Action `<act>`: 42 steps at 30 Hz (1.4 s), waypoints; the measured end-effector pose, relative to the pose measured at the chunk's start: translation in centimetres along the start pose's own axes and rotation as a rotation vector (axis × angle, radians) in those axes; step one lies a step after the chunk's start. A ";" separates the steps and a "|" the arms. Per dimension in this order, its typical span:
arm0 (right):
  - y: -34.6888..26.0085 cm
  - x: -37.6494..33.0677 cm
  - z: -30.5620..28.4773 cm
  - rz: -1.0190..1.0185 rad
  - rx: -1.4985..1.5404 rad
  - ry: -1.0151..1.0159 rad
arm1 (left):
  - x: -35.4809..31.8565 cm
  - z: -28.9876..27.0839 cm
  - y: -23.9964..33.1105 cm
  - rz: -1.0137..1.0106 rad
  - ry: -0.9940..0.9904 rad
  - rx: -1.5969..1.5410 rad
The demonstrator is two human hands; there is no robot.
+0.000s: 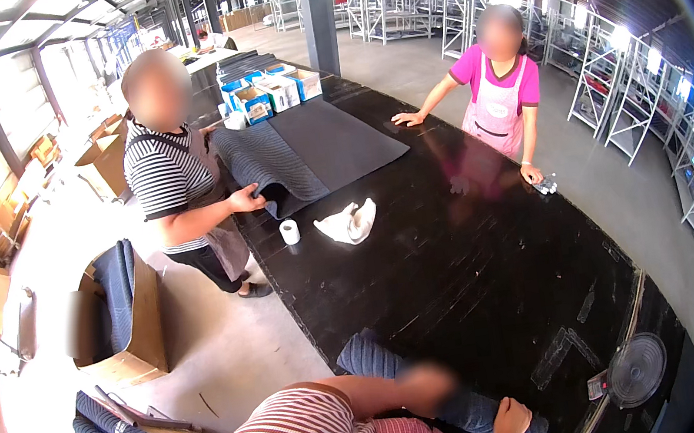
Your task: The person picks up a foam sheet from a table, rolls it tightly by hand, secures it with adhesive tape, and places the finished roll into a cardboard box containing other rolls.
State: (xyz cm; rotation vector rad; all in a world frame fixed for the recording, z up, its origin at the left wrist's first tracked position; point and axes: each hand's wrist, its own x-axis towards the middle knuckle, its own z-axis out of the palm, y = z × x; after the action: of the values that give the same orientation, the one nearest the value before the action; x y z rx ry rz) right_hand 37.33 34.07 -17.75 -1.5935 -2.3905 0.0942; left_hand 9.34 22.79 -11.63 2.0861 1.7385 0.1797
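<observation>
A dark blue quilted pad (368, 356), rolled into a long tube, lies slantwise on the black table near its front edge, under my two hands. My left forearm reaches across from a red-and-white striped sleeve; my left hand (426, 387) rests over the middle of the roll, and a blur hides its fingers. My right hand (511, 419) is closed over the roll's right end, fingers bent round its top. Farther up the table, a co-worker at the left grips the edge of an unrolled quilted pad (270, 161) with a grey panel.
On the black table (461, 280) are a white cloth (348, 223), a white tape roll (289, 232), blue-and-white boxes (274, 92) and a clear round lid (637, 369). Cartons with rolled pads (121, 334) stand on the left floor. Another co-worker leans at the right edge.
</observation>
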 end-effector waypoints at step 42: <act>0.2 1.8 -4.7 -0.235 -0.068 -0.099 | 2.9 -3.7 4.1 -0.109 -0.211 0.191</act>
State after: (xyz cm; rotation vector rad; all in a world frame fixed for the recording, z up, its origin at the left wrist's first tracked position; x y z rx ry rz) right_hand 38.03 35.34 -12.92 -1.3511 -2.6650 0.0466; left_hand 12.39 25.90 -7.12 2.0466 1.7925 -0.2389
